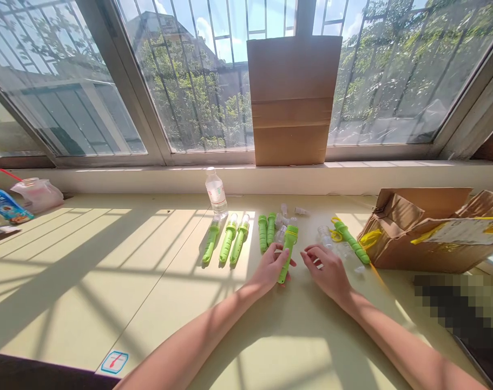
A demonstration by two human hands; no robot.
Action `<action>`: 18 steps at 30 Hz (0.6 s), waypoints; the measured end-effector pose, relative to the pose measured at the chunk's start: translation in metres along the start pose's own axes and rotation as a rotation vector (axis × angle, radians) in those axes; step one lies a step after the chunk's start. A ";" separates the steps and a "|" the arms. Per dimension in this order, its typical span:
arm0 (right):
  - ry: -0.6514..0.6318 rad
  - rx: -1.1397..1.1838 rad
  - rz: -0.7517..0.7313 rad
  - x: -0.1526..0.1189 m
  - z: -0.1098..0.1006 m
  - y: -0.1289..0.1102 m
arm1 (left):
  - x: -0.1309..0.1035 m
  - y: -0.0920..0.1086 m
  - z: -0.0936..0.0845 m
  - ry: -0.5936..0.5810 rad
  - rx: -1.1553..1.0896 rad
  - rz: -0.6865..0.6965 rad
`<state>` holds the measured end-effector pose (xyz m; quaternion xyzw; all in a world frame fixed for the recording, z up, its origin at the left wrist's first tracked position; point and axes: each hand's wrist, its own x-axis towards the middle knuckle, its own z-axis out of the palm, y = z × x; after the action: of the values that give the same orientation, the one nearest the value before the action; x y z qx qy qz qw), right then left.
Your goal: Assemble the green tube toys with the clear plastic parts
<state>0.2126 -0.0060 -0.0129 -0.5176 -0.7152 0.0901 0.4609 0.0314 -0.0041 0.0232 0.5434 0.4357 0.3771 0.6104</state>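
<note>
My left hand [268, 269] is closed around a green ribbed plastic handle [290, 238], its wide threaded end up. Just right of it, my right hand [329, 271] has thumb and fingertips drawn together in a pinch; whatever is between them is too small to make out. Behind my left hand lie two more green handles [263, 233], beside several clear plastic caps [281, 234]. Three green handles with clear tops [228, 238] lie in a row to the left. Beyond my right hand are clear cups [324, 236] and a green handle with a yellow strap [353, 244].
An open cardboard box [425, 244] stands on the right of the pale table [169, 325]. A water bottle [216, 192] stands near the sill. Cardboard [293, 108] leans against the window. A blue pouch [6, 206] and a pinkish bag [39, 195] lie far left.
</note>
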 end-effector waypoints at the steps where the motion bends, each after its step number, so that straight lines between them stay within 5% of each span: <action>1: -0.016 0.002 -0.011 0.000 -0.001 -0.001 | 0.000 0.000 0.000 0.002 -0.006 0.004; 7: -0.131 0.056 -0.058 -0.003 -0.002 -0.004 | -0.001 -0.002 0.001 0.016 0.033 0.032; 18: -0.160 0.004 -0.129 -0.003 0.001 0.006 | -0.002 -0.009 0.000 -0.010 0.142 0.115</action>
<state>0.2155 -0.0059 -0.0190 -0.4607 -0.7815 0.1028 0.4080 0.0307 -0.0074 0.0150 0.6114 0.4264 0.3770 0.5498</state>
